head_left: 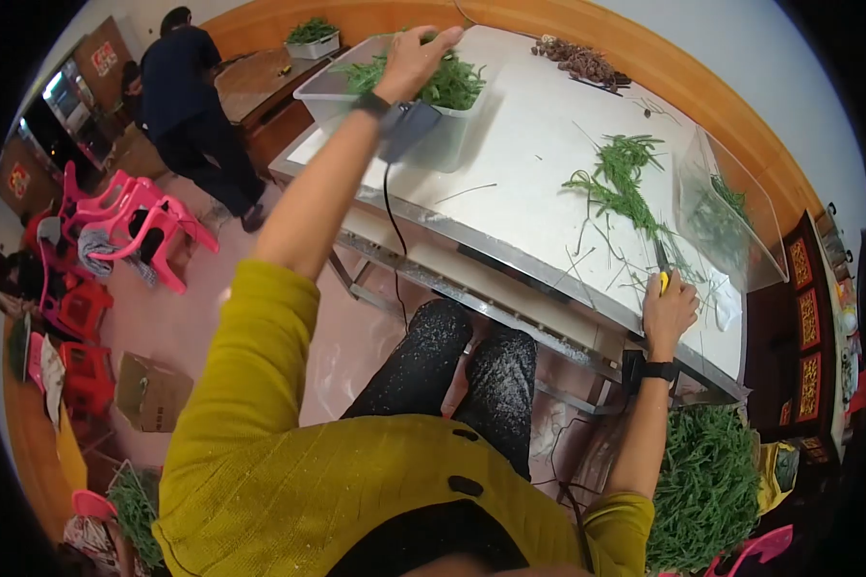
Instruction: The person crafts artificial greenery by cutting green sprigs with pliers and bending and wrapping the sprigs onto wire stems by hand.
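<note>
My left hand (419, 62) is over a translucent plastic bin (443, 149) at the table's far left, its fingers spread above the leafy green sprigs (457, 87) inside. No sprig shows in its grasp. On the right, my right hand (670, 310) is closed around a yellow-handled tool (664, 281) with a dark, narrow tip. That tip lies beside loose stems and a pile of green sprigs (625, 183) on the white tabletop (520, 163). A dark box on a cable (409, 130) hangs by my left wrist.
A tilted clear bin (731, 212) with greens and a white cloth (725, 300) are at the right. Brown roots (579, 62) lie at the back. Below right is a large heap of greens (704, 486). A person (178, 91) stands far left near pink chairs (154, 216).
</note>
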Available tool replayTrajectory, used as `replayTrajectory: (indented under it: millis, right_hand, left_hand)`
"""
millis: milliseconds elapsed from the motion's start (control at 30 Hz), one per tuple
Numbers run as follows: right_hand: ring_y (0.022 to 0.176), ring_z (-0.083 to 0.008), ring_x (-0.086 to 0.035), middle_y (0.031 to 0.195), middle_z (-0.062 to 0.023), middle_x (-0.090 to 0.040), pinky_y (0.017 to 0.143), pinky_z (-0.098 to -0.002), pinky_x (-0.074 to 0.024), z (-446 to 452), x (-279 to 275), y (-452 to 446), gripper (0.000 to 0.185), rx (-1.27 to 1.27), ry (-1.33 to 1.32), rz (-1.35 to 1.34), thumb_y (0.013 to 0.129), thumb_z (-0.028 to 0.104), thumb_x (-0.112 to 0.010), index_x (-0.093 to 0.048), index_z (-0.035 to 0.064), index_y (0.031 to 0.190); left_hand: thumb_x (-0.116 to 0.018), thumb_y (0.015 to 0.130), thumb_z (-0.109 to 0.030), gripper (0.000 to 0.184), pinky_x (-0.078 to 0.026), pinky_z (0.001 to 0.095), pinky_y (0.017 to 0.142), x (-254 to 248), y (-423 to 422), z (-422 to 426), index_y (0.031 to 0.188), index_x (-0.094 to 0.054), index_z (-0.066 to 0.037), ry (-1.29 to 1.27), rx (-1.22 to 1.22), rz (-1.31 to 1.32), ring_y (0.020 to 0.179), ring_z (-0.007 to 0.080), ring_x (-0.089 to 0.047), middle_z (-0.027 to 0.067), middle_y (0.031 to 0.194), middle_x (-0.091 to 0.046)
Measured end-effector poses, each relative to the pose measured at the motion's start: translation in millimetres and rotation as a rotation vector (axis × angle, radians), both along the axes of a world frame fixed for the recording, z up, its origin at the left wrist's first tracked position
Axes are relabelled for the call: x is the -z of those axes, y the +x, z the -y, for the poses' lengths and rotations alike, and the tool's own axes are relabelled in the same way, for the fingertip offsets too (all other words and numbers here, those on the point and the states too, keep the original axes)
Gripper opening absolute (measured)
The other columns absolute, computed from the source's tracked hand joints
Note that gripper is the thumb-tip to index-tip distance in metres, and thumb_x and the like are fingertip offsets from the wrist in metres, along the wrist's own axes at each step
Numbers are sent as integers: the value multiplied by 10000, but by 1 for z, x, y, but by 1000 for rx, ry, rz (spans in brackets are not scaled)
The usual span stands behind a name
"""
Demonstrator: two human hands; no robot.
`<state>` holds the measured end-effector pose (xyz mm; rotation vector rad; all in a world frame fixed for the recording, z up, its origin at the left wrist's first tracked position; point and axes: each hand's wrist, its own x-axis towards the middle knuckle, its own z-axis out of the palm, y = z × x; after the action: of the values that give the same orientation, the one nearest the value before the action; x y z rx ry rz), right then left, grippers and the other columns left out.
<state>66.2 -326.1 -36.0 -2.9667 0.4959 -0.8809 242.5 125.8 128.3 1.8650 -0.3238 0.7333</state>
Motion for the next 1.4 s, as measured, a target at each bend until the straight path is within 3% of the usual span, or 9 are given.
replayTrajectory:
  millis: [100, 333, 467, 500, 733, 833, 1033, 1200, 1400]
  right_hand:
    - [1024, -351, -492, 1093, -160, -521, 856, -491, -395, 2, 1, 3, 454, 1, -6, 25, 888, 387, -551, -561, 99, 1239]
    - [1025, -349, -498, 1091, -160, -526, 843, -496, -400, 3, 1, 3, 441, -7, 8, 36, 865, 352, -582, -570, 98, 1225]
    - [1014, -355, -511, 1064, -161, -543, 823, -506, -409, 8, 5, 5, 419, -19, -6, 72, 847, 346, -598, -585, 101, 1187]
    - [1010, -357, -515, 1053, -160, -549, 816, -509, -412, 8, 4, 5, 409, -18, -1, 74, 841, 342, -602, -591, 103, 1173]
    - [980, -350, -509, 1034, -152, -548, 806, -495, -408, 5, 2, 6, 377, -25, 9, 123, 825, 319, -604, -614, 86, 1122]
    - [991, -346, -502, 1040, -156, -544, 818, -492, -400, 6, 4, 5, 372, -29, 22, 140, 825, 309, -603, -611, 78, 1116]
    - [985, -357, -481, 1021, -169, -516, 797, -506, -382, 6, 6, 3, 360, 22, 22, 144, 845, 279, -585, -581, 60, 1131]
    - [986, -364, -469, 1029, -177, -507, 819, -493, -371, 6, 8, 0, 360, 129, 45, 208, 851, 254, -580, -569, 59, 1154]
    - [993, -362, -473, 1021, -179, -514, 834, -486, -372, 4, 3, -6, 357, 154, 67, 171, 837, 241, -597, -573, 58, 1143]
  left_hand:
    - [-649, 740, -608, 792, -337, 451, 1060, 30, 64, -56, 1200, -595, 34, 549, -301, 135, 1247, 379, -447, 292, 1313, -480]
    - [-701, 759, -440, 669, -419, 439, 983, 22, 65, -77, 1271, -554, -36, 1247, -53, -237, 1144, 413, -508, 287, 1246, -513]
    - [-644, 774, -204, 192, -520, 460, 729, 29, 101, -96, 741, -695, -22, 1338, -424, -108, 768, 387, -646, 226, 787, -662]
    - [-606, 784, -179, 188, -518, 470, 748, 27, 107, -104, 789, -693, -12, 1437, -411, -3, 819, 385, -651, 238, 851, -664]
    - [-691, 684, -273, 518, -484, 444, 882, 14, 102, -96, 1131, -621, -21, 1276, -8, -458, 1035, 414, -598, 253, 1089, -633]
    - [-685, 705, -274, 532, -472, 429, 902, 23, 92, -103, 1177, -601, -43, 1163, -270, 95, 1041, 394, -598, 214, 1114, -630]
    - [-614, 859, -155, 226, -494, 395, 834, -8, 6, 10, 1043, -644, -27, 907, -118, 616, 949, 347, -622, 147, 1042, -638]
    - [-612, 882, -150, 161, -511, 348, 764, 26, -47, 130, 993, -650, -41, 828, 364, 296, 866, 281, -643, 102, 996, -647]
    - [-501, 847, -9, 286, -517, 382, 803, 95, -29, 258, 1097, -636, -36, 967, 599, 679, 903, 314, -623, 142, 1062, -611]
